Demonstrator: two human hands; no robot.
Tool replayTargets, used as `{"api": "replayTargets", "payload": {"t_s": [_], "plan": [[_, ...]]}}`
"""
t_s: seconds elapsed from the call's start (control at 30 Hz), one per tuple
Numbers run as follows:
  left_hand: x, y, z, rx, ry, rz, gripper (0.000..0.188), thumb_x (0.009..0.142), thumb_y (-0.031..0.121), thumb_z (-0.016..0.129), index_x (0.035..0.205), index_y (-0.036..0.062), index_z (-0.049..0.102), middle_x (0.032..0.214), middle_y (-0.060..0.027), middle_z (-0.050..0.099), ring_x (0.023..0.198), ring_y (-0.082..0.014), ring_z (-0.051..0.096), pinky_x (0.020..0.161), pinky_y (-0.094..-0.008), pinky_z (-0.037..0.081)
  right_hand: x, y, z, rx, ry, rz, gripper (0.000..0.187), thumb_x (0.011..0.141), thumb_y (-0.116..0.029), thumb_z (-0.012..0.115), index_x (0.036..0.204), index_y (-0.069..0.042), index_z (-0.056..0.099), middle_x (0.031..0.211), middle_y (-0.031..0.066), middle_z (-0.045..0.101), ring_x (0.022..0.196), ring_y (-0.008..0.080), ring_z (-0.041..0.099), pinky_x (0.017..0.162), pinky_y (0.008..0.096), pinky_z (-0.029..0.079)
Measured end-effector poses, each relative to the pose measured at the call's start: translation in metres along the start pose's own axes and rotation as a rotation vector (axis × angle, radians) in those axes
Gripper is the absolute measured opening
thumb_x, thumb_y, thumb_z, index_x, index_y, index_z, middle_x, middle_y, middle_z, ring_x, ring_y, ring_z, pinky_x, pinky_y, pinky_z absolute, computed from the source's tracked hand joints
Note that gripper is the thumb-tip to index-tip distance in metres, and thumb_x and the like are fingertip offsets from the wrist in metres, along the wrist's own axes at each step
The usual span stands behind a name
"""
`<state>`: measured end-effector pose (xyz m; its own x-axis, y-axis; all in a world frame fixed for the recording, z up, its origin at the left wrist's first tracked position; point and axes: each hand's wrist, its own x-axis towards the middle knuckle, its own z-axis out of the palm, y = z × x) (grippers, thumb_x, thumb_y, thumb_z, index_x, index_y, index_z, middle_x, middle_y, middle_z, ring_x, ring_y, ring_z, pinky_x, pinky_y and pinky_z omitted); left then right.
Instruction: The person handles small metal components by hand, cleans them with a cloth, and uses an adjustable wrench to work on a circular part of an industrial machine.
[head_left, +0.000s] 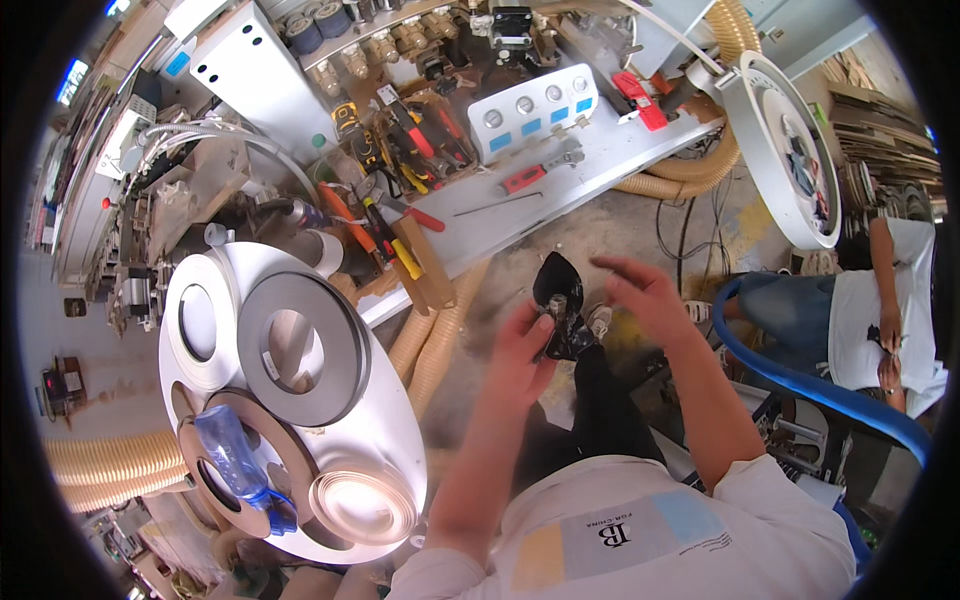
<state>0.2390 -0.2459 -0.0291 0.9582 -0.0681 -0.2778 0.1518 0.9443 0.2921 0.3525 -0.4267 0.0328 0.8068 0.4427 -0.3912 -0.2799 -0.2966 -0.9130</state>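
My left hand (525,345) is closed, thumb on top, at a small grey metal-looking piece (558,303) whose kind I cannot make out. Right behind this piece is a pointed black shape (560,276); whether the two are joined is unclear. To the right, my right hand (640,298) is raised with its fingers stretched out and apart, holding nothing. A gap separates it from the left hand. Below both hands show my black trouser leg and a light-coloured shoe (598,320) on the floor.
Pliers, screwdrivers and a red-handled knife (524,180) lie along the machine ledge (480,235). At left, a white disc stand (385,440) carries edge-band rolls and a blue bottle (228,450). A blue hose (790,380) runs at right, near a seated person (870,310).
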Motion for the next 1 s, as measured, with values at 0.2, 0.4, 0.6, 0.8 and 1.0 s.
{"api": "replayTargets", "payload": {"t_s": [0.2, 0.4, 0.6, 0.8, 1.0], "plan": [[-0.047, 0.001, 0.045, -0.167, -0.146, -0.047, 0.045, 0.103, 0.019, 0.058, 0.143, 0.0007, 0.050, 0.129, -0.0122, 0.064, 0.114, -0.0234, 0.065, 0.096, -0.0382, 0.055, -0.055, 0.013, 0.027, 0.289, -0.217, -0.013, 0.037, 0.103, -0.022, 0.064, 0.134, -0.002, 0.065, 0.109, 0.0037, 0.069, 0.105, 0.0106, 0.061, 0.095, 0.0304, 0.049], [-0.084, 0.000, 0.056, -0.211, -0.212, -0.038, 0.056, 0.100, 0.032, 0.063, 0.146, 0.0043, 0.047, 0.131, -0.0136, 0.063, 0.115, -0.0267, 0.065, 0.089, -0.0412, 0.057, -0.091, -0.004, 0.039, -0.092, -0.143, 0.221, 0.034, 0.103, -0.019, 0.061, 0.132, -0.003, 0.066, 0.113, 0.0043, 0.069, 0.107, 0.0107, 0.060, 0.097, 0.0295, 0.048], [-0.106, -0.011, 0.078, 0.058, -0.060, -0.123, 0.038, 0.101, 0.019, 0.063, 0.134, 0.0030, 0.056, 0.122, -0.0116, 0.066, 0.111, -0.0228, 0.065, 0.090, -0.0384, 0.056, -0.129, 0.021, 0.032, 0.422, -0.059, -0.029, 0.033, 0.103, -0.019, 0.060, 0.130, -0.001, 0.066, 0.115, 0.0029, 0.070, 0.108, 0.0136, 0.062, 0.098, 0.0306, 0.048], [-0.133, -0.049, 0.095, 0.298, 0.010, -0.170, 0.023, 0.099, 0.007, 0.066, 0.121, 0.0022, 0.064, 0.105, -0.0046, 0.070, 0.097, -0.0109, 0.066, 0.082, -0.0265, 0.053, -0.193, 0.008, 0.005, 0.361, -0.130, -0.062, 0.035, 0.099, -0.013, 0.068, 0.131, -0.001, 0.065, 0.118, 0.0039, 0.066, 0.108, 0.0134, 0.061, 0.098, 0.0300, 0.048], [-0.162, -0.084, 0.143, 0.849, -0.095, -0.029, 0.015, 0.101, 0.008, 0.065, 0.115, 0.0012, 0.068, 0.098, -0.0017, 0.071, 0.088, -0.0056, 0.062, 0.077, -0.0223, 0.051, -0.269, -0.007, -0.007, 0.079, 0.113, -0.365, 0.018, 0.092, -0.004, 0.070, 0.110, -0.001, 0.071, 0.094, 0.0035, 0.067, 0.088, 0.0116, 0.060, 0.076, 0.0286, 0.049]]}}
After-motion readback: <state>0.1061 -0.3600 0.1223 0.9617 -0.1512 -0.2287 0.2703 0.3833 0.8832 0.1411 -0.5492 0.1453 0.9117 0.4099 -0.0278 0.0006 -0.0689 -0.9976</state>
